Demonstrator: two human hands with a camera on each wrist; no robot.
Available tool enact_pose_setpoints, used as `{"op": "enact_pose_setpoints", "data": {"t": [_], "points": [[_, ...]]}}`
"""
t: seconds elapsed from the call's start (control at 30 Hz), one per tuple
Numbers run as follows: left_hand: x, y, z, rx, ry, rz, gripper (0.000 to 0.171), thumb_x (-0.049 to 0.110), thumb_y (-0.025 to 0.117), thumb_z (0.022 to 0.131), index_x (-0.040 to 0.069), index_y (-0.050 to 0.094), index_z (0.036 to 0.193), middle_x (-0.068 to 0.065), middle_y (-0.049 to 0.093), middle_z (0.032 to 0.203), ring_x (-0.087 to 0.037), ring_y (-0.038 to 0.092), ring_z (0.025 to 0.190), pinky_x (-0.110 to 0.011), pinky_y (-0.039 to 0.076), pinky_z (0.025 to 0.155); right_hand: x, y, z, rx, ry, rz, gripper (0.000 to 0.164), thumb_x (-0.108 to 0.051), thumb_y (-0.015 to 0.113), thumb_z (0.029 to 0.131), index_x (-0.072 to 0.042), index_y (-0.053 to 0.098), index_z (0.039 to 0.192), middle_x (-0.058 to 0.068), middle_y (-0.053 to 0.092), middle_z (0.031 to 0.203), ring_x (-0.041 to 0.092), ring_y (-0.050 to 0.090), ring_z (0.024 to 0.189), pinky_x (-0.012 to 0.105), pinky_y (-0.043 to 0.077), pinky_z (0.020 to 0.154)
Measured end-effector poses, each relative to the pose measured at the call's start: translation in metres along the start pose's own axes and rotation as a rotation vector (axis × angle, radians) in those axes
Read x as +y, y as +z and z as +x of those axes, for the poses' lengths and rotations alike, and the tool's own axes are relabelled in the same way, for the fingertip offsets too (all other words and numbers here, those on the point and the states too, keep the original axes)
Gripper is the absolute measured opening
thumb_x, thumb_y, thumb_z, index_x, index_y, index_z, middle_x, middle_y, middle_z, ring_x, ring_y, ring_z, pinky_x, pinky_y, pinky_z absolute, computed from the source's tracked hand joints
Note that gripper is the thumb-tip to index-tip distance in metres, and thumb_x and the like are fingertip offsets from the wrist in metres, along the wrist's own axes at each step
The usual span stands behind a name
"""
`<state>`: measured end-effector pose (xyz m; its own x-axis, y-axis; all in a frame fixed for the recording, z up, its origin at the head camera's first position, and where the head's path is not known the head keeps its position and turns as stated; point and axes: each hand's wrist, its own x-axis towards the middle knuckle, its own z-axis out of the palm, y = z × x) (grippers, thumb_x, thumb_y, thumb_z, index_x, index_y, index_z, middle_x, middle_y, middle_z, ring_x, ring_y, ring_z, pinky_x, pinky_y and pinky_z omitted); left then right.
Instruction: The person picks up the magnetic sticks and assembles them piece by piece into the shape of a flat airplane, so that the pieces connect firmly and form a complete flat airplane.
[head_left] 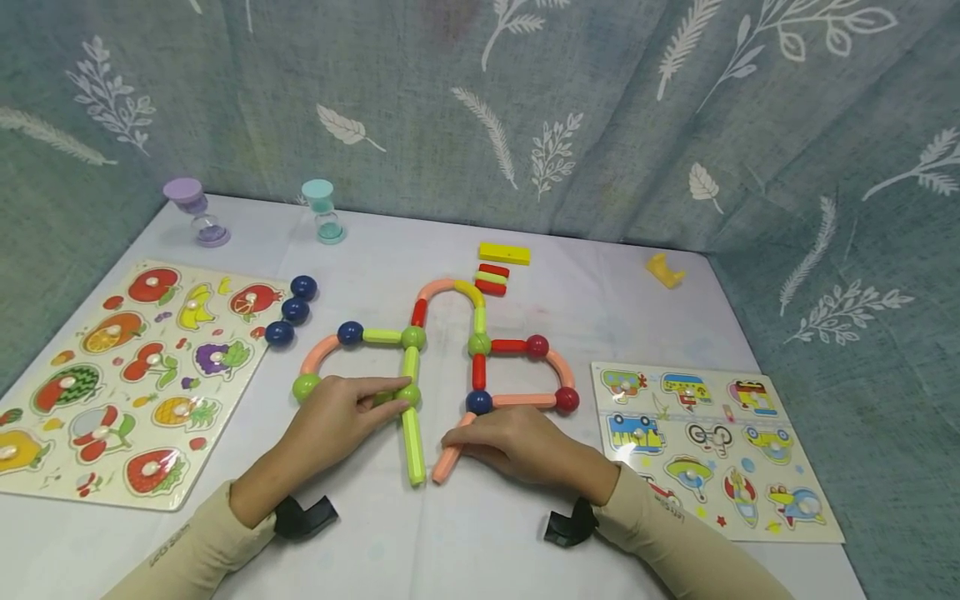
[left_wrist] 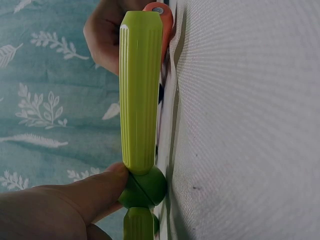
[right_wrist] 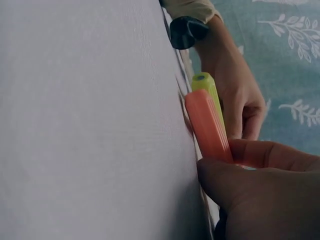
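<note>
A figure of coloured rods and balls lies on the white table. My left hand [head_left: 333, 421] pinches a green ball [left_wrist: 145, 186] between thumb and fingers. From that ball a long light-green rod [head_left: 413, 446] runs towards me. With my right hand [head_left: 521, 442] I pinch a salmon rod [right_wrist: 207, 122] that slants down from a dark blue ball [head_left: 478, 402]. The near ends of both rods lie close together. A curved arch [head_left: 450, 285] tops the figure, and side loops with a salmon curved rod [head_left: 318, 354] and red balls [head_left: 567, 400] flank it.
A fruit puzzle board [head_left: 217, 400] lies left, a vehicle puzzle board [head_left: 720, 467] right. Three dark blue balls [head_left: 296, 311] sit by the fruit board. Behind are purple [head_left: 213, 237] and teal [head_left: 330, 233] sand timers, a yellow block [head_left: 504, 253], short rods [head_left: 492, 279] and a yellow piece [head_left: 664, 271].
</note>
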<state>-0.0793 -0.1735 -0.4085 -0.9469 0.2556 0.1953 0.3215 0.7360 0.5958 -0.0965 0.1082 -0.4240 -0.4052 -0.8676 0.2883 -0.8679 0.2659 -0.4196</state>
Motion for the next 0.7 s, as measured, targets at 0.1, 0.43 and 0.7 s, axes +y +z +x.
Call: {"op": "enact_pose_setpoints", "data": {"t": [0.1, 0.43, 0.7], "points": [[0.0006, 0.0, 0.0008, 0.004, 0.009, -0.007, 0.033, 0.043, 0.071, 0.08, 0.032, 0.069, 0.111, 0.014, 0.033, 0.048, -0.002, 0.028, 0.044, -0.024, 0.025, 0.042, 0.0006, -0.0021, 0.0003, -0.014, 0.008, 0.034, 0.029, -0.02, 0.061, 0.092, -0.028, 0.062, 0.12, -0.022, 0.059, 0.112, -0.01, 0.049, 0.101, 0.013, 0.04, 0.083], [0.0021, 0.0001, 0.0024, -0.001, 0.016, -0.008, 0.033, 0.041, 0.072, 0.08, 0.031, 0.069, 0.111, 0.015, 0.034, 0.047, -0.003, 0.029, 0.043, -0.024, 0.025, 0.042, 0.0051, -0.0051, -0.0004, -0.075, 0.05, 0.138, 0.029, -0.026, 0.057, 0.094, -0.028, 0.06, 0.123, -0.024, 0.056, 0.116, -0.008, 0.048, 0.107, 0.013, 0.038, 0.087], [0.0004, -0.0013, 0.0018, 0.023, 0.017, 0.021, 0.037, 0.044, 0.071, 0.08, 0.03, 0.067, 0.114, 0.013, 0.034, 0.048, -0.003, 0.028, 0.043, -0.023, 0.025, 0.042, 0.0066, -0.0038, -0.0013, -0.078, 0.055, 0.179, 0.028, -0.027, 0.057, 0.094, -0.03, 0.06, 0.122, -0.026, 0.056, 0.115, -0.01, 0.049, 0.105, 0.014, 0.04, 0.086]]}}
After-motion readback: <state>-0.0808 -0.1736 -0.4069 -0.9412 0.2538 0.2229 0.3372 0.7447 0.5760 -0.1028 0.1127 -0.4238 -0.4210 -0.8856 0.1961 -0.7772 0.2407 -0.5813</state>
